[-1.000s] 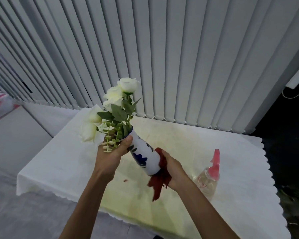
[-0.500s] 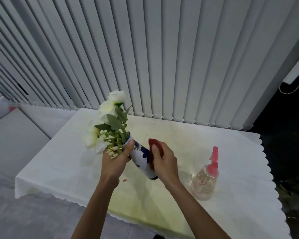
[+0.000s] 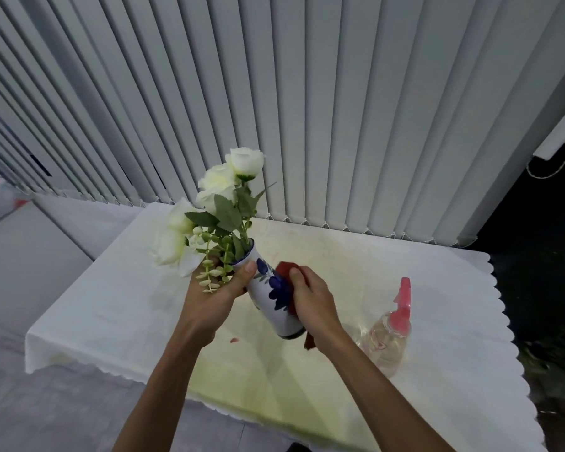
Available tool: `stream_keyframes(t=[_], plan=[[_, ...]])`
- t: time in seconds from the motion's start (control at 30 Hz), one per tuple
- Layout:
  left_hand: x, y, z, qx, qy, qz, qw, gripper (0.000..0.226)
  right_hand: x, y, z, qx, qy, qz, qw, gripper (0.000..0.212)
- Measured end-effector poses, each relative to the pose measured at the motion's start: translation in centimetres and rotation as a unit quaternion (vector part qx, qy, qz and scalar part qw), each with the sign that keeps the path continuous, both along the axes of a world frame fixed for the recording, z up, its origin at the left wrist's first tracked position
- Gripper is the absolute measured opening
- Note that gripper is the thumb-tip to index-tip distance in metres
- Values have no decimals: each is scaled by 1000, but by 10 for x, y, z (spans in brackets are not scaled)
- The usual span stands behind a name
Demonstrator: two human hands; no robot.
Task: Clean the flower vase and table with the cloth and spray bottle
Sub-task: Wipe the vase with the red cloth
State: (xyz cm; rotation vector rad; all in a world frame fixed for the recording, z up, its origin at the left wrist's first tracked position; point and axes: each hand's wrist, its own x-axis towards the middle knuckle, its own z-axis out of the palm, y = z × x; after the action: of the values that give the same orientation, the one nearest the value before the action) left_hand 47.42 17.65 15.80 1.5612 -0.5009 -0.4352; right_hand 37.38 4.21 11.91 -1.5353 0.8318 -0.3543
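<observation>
A white vase (image 3: 268,301) with blue flower patterns is held tilted above the table, its white roses (image 3: 219,187) leaning up and left. My left hand (image 3: 212,295) grips the vase near its rim. My right hand (image 3: 310,301) presses a dark red cloth (image 3: 286,269) against the vase's right side; most of the cloth is hidden under the palm, and a corner hangs below the wrist. A clear spray bottle (image 3: 388,340) with a pink trigger head stands on the table to the right, untouched.
The table (image 3: 111,308) carries a white scalloped cloth with a yellowish stained middle and a small red speck near the vase's base. Vertical blinds (image 3: 307,109) hang right behind it. Dark floor lies to the right, grey floor to the left.
My right hand with the cloth slid from the vase's base up its side toward the rim. The vase stayed tilted in my left hand and shifted only slightly.
</observation>
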Motion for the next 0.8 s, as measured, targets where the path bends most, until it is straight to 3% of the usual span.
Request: stream_keyframes(t=[0.1, 0.23, 0.33, 0.57, 0.73, 0.8], plan=[[-5, -7, -3, 28, -21, -12, 999, 38, 8, 13, 22, -38, -88, 18, 995, 28], [-1, -8, -2, 23, 4, -21, 999, 39, 12, 1, 16, -23, -39, 42, 998, 29], [2, -8, -1, 23, 2, -38, 999, 44, 3, -21, -2, 143, 9, 56, 988, 33], [-8, -12, -3, 21, -27, -22, 999, 43, -32, -17, -41, 462, 5, 25, 886, 41], [-21, -16, -7, 101, -98, 46, 989, 17, -26, -7, -49, 525, -18, -45, 850, 49], [-27, -19, -11, 129, -116, 59, 983, 27, -23, -8, -50, 510, 1, -66, 858, 53]])
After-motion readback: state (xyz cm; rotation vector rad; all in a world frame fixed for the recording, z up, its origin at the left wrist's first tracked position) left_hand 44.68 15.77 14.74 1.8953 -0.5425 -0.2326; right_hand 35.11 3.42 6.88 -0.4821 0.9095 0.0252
